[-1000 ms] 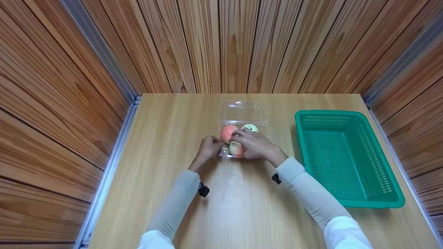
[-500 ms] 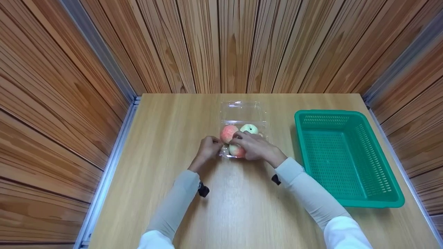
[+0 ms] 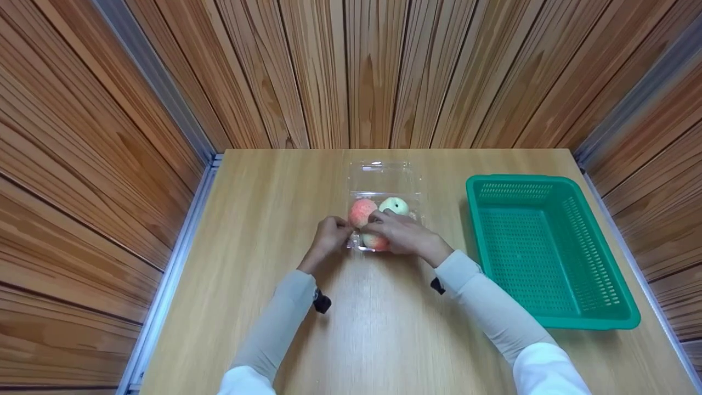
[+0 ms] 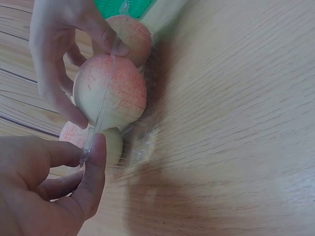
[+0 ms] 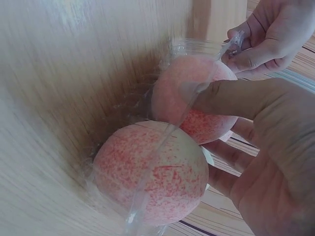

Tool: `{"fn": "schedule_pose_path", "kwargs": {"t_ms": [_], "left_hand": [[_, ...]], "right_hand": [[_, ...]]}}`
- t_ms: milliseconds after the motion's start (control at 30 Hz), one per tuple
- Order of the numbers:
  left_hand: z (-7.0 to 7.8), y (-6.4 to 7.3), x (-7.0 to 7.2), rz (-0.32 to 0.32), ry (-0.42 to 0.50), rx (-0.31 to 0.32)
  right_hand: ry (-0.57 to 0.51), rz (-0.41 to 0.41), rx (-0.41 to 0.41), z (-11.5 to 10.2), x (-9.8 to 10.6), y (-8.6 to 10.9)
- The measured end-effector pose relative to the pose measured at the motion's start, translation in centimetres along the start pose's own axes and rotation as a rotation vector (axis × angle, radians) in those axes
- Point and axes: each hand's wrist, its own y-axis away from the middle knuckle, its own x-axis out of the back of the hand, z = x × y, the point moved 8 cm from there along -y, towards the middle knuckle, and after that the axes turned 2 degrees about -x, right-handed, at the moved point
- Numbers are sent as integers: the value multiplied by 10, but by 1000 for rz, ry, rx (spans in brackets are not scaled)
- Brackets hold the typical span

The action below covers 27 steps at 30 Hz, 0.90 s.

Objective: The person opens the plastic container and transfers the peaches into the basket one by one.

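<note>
A clear plastic clamshell box (image 3: 385,178) lies on the table with its lid folded back, holding several pink-and-cream peaches. My left hand (image 3: 331,235) pinches the box's front left rim between thumb and fingers. My right hand (image 3: 405,231) grips the front peach (image 4: 110,93), thumb on its near side and fingers behind it, inside the box. Behind that, the head view has a redder peach (image 3: 362,212) at the left and a paler peach (image 3: 395,206) at the right. Another peach (image 5: 152,172) sits beside the gripped one in the right wrist view. My right hand partly hides the box in the head view.
A green plastic basket (image 3: 554,322) with perforated sides stands at the right of the wooden table (image 3: 263,208). Wood-plank walls (image 3: 370,71) rise behind and on both sides, with metal rails along the table's sides.
The right hand has shifted slightly, and the peach it grips has settled a little lower. More of the pale back peach shows now. The left hand stays at the rim.
</note>
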Motion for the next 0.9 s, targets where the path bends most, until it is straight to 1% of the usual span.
{"fn": "schedule_pose_path", "kwargs": {"t_ms": [100, 167, 467, 767, 900], "left_hand": [[-1, 0, 0, -7, 11, 21], [-1, 0, -1, -10, 19, 29], [-1, 0, -1, -16, 62, 13], [-2, 0, -1, -18, 41, 19], [-1, -1, -1, -16, 26, 13]], "right_hand": [[-17, 14, 23, -1, 1, 0], [-29, 11, 24, -1, 1, 0], [-37, -17, 7, 1, -1, 0], [-30, -21, 2, 2, -1, 1], [4, -11, 18, 1, 1, 0]]}}
